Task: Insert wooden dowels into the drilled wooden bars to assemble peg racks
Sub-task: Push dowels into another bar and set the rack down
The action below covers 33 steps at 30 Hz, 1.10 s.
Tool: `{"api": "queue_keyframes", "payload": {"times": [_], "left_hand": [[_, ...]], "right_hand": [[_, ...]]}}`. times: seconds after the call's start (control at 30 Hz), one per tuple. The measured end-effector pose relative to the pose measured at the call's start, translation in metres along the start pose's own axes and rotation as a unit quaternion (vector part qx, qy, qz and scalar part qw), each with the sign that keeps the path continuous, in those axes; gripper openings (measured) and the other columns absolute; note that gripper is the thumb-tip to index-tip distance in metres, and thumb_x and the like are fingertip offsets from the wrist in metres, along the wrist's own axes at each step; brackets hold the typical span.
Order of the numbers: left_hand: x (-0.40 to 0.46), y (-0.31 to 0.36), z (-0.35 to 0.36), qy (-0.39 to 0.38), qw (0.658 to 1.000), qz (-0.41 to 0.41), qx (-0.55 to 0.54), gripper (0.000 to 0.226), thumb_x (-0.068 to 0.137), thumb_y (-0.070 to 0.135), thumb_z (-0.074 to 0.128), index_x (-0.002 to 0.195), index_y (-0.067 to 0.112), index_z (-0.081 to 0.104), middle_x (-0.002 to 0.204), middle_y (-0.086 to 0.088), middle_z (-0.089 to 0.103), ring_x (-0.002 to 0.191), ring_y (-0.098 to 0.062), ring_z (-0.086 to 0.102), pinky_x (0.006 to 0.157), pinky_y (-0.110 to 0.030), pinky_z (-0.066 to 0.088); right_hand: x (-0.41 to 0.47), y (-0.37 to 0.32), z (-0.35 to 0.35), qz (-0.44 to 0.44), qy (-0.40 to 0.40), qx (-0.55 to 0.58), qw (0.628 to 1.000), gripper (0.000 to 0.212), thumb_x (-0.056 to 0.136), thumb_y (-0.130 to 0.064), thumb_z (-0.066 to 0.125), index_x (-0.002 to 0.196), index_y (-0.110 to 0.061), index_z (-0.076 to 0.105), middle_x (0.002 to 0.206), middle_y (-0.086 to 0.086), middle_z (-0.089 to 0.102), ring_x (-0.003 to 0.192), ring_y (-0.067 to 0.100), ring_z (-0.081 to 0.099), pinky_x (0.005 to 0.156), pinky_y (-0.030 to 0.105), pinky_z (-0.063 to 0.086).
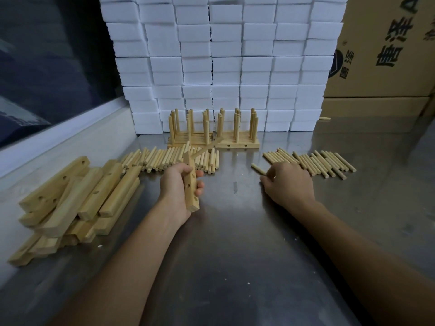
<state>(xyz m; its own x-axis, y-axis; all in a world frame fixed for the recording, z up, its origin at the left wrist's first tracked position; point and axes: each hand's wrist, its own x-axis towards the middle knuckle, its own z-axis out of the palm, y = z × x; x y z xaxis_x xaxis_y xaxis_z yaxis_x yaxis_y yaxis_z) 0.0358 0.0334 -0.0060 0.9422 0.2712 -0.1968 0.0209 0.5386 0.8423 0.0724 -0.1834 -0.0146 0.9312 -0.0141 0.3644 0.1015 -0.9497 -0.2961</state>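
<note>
Where the steel counter (235, 243) meets stacked white foam blocks (226, 67), my left fingers (200, 185) grip a drilled bar (191, 201) on end; my right fingers (271, 170) pinch a loose dowel (257, 168) at their tips.

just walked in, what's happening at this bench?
A person is assembling peg racks. The left hand grips a drilled bar with one dowel already in it. The right hand reaches a loose dowel on the metal table; whether it pinches it is unclear. Finished racks stand at the back.
</note>
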Motion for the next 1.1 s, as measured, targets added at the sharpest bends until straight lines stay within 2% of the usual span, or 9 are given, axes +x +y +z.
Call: {"api": "queue_keyframes", "payload": {"times": [0.1, 0.23, 0.3, 0.4, 0.53, 0.73, 0.83, 1.0, 1.1], "left_hand": [[-0.001, 0.001, 0.003, -0.003, 1.0, -0.004, -0.004, 0.024, 0.096, 0.01, 0.042, 0.115, 0.006, 0.056, 0.084, -0.015, 0.066, 0.043, -0.015, 0.05, 0.035, -0.02, 0.039], [-0.002, -0.001, 0.004, -0.002, 0.999, -0.002, 0.037, 0.018, 0.104, 0.02, 0.038, 0.115, 0.016, 0.052, 0.098, -0.014, 0.074, 0.042, -0.014, 0.052, 0.036, -0.019, 0.04], [-0.001, -0.002, 0.004, 0.001, 0.999, -0.002, 0.048, 0.016, 0.105, 0.022, 0.038, 0.109, 0.019, 0.053, 0.093, -0.012, 0.075, 0.04, -0.014, 0.05, 0.035, -0.018, 0.037], [0.0, -0.002, 0.005, 0.007, 0.998, -0.001, 0.065, 0.014, 0.105, 0.025, 0.041, 0.104, 0.021, 0.054, 0.082, -0.011, 0.074, 0.038, -0.014, 0.048, 0.033, -0.018, 0.033], [0.0, -0.003, 0.005, 0.002, 0.997, 0.003, 0.075, 0.014, 0.105, 0.026, 0.043, 0.103, 0.021, 0.055, 0.073, -0.009, 0.074, 0.038, -0.014, 0.048, 0.033, -0.019, 0.033], [-0.003, -0.003, 0.005, -0.037, 0.998, -0.009, 0.047, 0.016, 0.098, 0.013, 0.041, 0.106, 0.011, 0.055, 0.064, -0.01, 0.069, 0.04, -0.016, 0.047, 0.031, -0.019, 0.031], [-0.003, -0.005, 0.008, -0.036, 0.997, 0.008, 0.067, 0.021, 0.093, 0.001, 0.038, 0.105, 0.01, 0.052, 0.08, -0.017, 0.069, 0.042, -0.017, 0.049, 0.032, -0.02, 0.033], [-0.005, -0.006, 0.011, -0.04, 0.993, 0.017, 0.114, 0.015, 0.102, 0.01, 0.041, 0.106, 0.017, 0.054, 0.095, -0.016, 0.073, 0.042, -0.018, 0.053, 0.033, -0.02, 0.033], [-0.007, -0.007, 0.01, -0.045, 0.99, 0.016, 0.133, 0.015, 0.103, 0.014, 0.045, 0.1, 0.023, 0.056, 0.087, -0.011, 0.075, 0.04, -0.018, 0.05, 0.033, -0.018, 0.029]], "right_hand": [[0.001, -0.002, 0.003, 0.03, -0.03, 0.068, 0.997, 0.028, 0.093, -0.025, 0.066, 0.119, -0.014, 0.06, 0.106, 0.004, 0.066, 0.091, 0.021, 0.061, 0.08, 0.037, 0.053], [0.004, 0.0, 0.012, -0.002, -0.051, 0.035, 0.998, 0.006, 0.096, -0.019, 0.06, 0.098, -0.014, 0.061, 0.104, 0.008, 0.056, 0.083, 0.02, 0.051, 0.072, 0.033, 0.043], [0.003, 0.0, 0.012, 0.005, -0.029, 0.092, 0.995, 0.008, 0.098, -0.02, 0.055, 0.093, -0.016, 0.058, 0.096, 0.007, 0.059, 0.077, 0.018, 0.052, 0.067, 0.033, 0.04], [0.0, -0.001, 0.009, 0.009, 0.003, 0.219, 0.976, 0.013, 0.103, -0.028, 0.049, 0.099, -0.018, 0.057, 0.082, 0.002, 0.067, 0.074, 0.016, 0.063, 0.068, 0.035, 0.051], [-0.004, -0.002, 0.006, -0.01, -0.009, 0.306, 0.952, 0.014, 0.1, -0.036, 0.054, 0.1, -0.022, 0.058, 0.071, -0.004, 0.068, 0.061, 0.003, 0.063, 0.064, 0.023, 0.049], [-0.007, -0.001, 0.005, -0.018, 0.002, 0.339, 0.94, 0.019, 0.1, -0.039, 0.053, 0.1, -0.021, 0.06, 0.064, -0.002, 0.066, 0.056, 0.005, 0.063, 0.062, 0.028, 0.054], [-0.005, -0.001, 0.005, -0.023, 0.004, 0.336, 0.941, 0.014, 0.101, -0.032, 0.054, 0.098, -0.021, 0.063, 0.068, -0.004, 0.067, 0.059, 0.004, 0.064, 0.061, 0.025, 0.052], [-0.004, 0.0, 0.006, -0.03, 0.012, 0.31, 0.95, 0.016, 0.101, -0.014, 0.053, 0.105, -0.014, 0.069, 0.09, -0.006, 0.066, 0.073, 0.018, 0.065, 0.074, 0.04, 0.059], [-0.004, 0.0, 0.006, -0.043, 0.023, 0.31, 0.95, 0.028, 0.101, -0.009, 0.048, 0.123, -0.018, 0.063, 0.09, -0.007, 0.062, 0.07, 0.011, 0.058, 0.066, 0.022, 0.055]]}}
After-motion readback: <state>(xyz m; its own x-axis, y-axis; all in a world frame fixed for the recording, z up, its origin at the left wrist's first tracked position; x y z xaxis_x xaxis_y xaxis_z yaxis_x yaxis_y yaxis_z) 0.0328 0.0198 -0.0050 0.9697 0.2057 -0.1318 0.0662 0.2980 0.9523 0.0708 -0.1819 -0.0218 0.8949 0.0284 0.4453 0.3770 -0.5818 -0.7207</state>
